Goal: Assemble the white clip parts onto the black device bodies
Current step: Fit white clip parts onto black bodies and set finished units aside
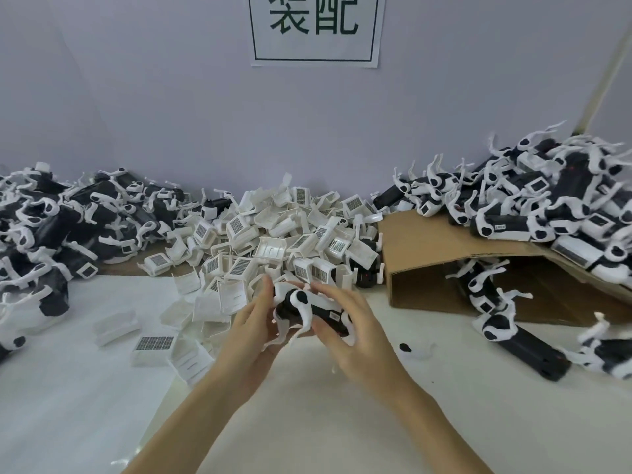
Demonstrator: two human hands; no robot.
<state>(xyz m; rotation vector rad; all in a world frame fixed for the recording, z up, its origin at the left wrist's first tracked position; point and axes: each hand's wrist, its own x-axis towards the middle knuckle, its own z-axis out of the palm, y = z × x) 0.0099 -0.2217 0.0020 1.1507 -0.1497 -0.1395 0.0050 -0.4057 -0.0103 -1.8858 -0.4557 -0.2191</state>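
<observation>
Both my hands hold one black device body (301,307) with white fittings above the white table, in front of the middle heap. My left hand (254,319) cups its left end from below and behind, thumb up beside it. My right hand (349,319) grips the right end, fingers curled over the top. A big heap of loose white clip parts (273,237) with grid-patterned faces lies just behind my hands. Whether a clip part sits between my fingers is hidden.
A pile of black-and-white devices (51,220) fills the left side. Another pile (547,203) spills over a tipped cardboard box (420,265) at the right, with several devices on the table (444,422) beside it. Stray clip parts (154,347) lie at the left front. A wall with a sign (314,29) stands behind.
</observation>
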